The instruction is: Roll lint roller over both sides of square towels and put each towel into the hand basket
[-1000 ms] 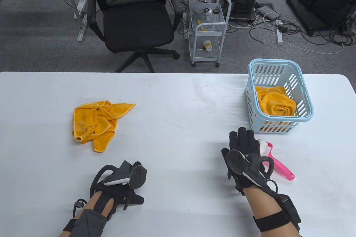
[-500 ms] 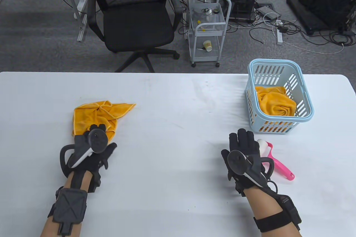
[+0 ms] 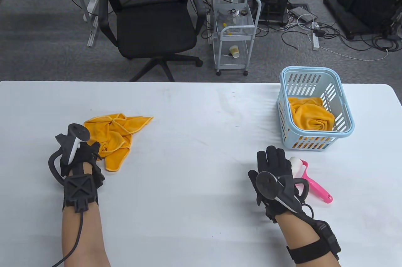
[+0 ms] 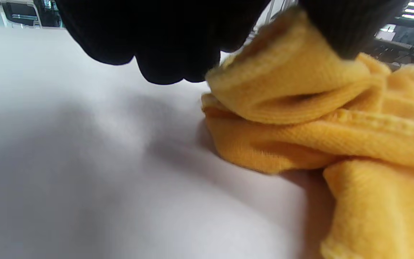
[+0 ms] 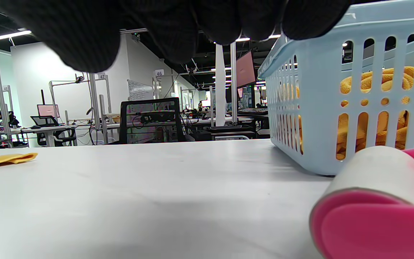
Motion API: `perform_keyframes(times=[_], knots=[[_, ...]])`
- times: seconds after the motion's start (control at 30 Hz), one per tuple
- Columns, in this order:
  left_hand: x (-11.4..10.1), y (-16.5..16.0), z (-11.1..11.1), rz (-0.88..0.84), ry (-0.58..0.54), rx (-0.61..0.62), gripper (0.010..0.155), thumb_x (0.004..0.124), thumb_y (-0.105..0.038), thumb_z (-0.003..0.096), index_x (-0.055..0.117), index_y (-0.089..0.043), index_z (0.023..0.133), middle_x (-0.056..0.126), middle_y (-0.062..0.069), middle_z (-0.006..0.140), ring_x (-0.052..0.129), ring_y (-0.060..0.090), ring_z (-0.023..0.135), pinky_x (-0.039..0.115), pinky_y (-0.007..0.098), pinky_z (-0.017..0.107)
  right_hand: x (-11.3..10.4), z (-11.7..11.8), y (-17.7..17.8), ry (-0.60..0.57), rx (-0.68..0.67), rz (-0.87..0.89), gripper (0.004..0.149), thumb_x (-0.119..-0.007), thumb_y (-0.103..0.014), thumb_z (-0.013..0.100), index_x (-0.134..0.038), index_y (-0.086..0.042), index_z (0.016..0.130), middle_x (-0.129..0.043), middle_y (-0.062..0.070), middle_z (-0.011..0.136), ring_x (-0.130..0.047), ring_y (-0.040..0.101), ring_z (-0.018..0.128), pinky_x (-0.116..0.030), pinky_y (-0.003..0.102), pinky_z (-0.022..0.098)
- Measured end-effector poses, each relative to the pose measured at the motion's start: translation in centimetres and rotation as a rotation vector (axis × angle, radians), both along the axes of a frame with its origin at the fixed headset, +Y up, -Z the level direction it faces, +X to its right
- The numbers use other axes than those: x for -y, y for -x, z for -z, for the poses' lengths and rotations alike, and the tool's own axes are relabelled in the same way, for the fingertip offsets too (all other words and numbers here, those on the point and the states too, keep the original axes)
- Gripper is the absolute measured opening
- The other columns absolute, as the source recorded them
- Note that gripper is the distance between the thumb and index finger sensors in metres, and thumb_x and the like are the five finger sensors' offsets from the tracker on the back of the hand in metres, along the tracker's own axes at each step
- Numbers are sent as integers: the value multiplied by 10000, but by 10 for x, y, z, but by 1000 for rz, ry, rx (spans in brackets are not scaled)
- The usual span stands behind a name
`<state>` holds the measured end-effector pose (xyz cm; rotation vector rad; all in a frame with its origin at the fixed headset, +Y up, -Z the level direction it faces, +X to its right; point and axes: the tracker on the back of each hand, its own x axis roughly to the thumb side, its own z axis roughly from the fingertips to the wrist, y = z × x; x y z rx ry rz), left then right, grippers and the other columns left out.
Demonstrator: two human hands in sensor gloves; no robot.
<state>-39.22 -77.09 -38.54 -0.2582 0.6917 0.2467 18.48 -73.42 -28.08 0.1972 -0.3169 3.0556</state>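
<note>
Table view: left hand (image 3: 82, 157) at near-left edge of crumpled orange towel (image 3: 117, 136) on left part of white table (image 3: 194, 141), touching it. Right hand (image 3: 276, 173) flat on table near right side, fingers straight and relaxed, holding nothing. Pink lint roller (image 3: 309, 177) lying just right of that hand, on table. Light blue hand basket (image 3: 315, 107) further back right, with second orange towel (image 3: 311, 116) bunched inside. Left wrist view: gloved fingers (image 4: 340, 28) curled, pinching raised fold of orange towel (image 4: 300, 93); rest of cloth lying crumpled on table (image 4: 84, 180). Right wrist view: fingers (image 5: 84, 36) hanging over table, gripping nothing; white roll and pink frame of lint roller (image 5: 372, 201) close at right; hand basket (image 5: 322, 108) just beyond it, orange cloth visible through slots.
</note>
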Motion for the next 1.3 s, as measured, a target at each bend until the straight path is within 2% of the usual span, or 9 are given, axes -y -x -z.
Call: perform_keyframes(times=[0.2,0.33,0.57,0.63,0.77,0.9,1.03,1.17,1.3], knots=[[-1,-8,2,63,-60,33,398,826,-388,511,708,-362,890,879,-32,811,926,242,681,735,578,650,3,-1,4,17,-14,-13,694,-741,-516,542,-612,-98,1081,-471,228,1122,-483,527,1004,-600,645,640],[-23,-21,0,53,-122,128,368,797,-365,516,704,-392,871,876,-32,821,928,241,681,739,583,646,2,-2,5,20,-19,-14,694,-740,-514,542,-609,-98,1082,-470,229,1122,-483,526,1005,-600,644,640],[-96,-92,-14,168,-279,493,376,775,-349,515,691,-376,881,863,-33,843,926,238,698,740,584,652,2,-4,8,20,-43,-16,696,-739,-518,542,-605,-100,1082,-462,231,1124,-479,527,1006,-599,648,640],[-115,-132,-29,174,-348,669,376,782,-349,510,700,-379,877,874,-34,840,936,231,695,751,581,653,0,-6,12,16,-66,-3,704,-741,-524,540,-598,-103,1086,-459,229,1125,-477,528,1008,-600,649,641],[-133,-204,-65,178,-387,982,377,787,-352,504,706,-388,871,881,-55,839,946,222,697,759,574,656,-2,-11,20,28,-127,59,715,-742,-537,534,-568,-131,1097,-450,226,1128,-478,524,1011,-605,651,642],[-134,-267,-105,182,-417,1208,376,789,-360,499,708,-397,865,888,-63,835,954,211,692,767,568,656,-2,-16,27,64,-246,200,761,-757,-562,516,-458,-217,1125,-406,211,1143,-448,515,1032,-587,663,658],[-121,-306,-130,167,-403,1349,379,788,-363,498,701,-394,865,888,-63,832,957,207,685,773,565,653,3,-19,38,155,-380,356,854,-800,-621,465,-380,-288,1130,-349,193,1162,-394,508,1056,-550,687,674],[-106,-324,-139,130,-380,1382,385,792,-368,500,695,-380,873,894,-57,826,968,204,666,788,558,640,16,-21,54,337,-505,389,941,-801,-718,408,-502,-183,1122,-366,215,1159,-392,533,1049,-557,707,659],[-94,-329,-139,94,-363,1382,390,805,-378,502,697,-373,877,901,-52,815,975,200,647,798,552,632,24,-25,68,352,-518,359,979,-763,-760,401,-515,-137,1115,-395,212,1156,-420,532,1046,-582,708,647]])
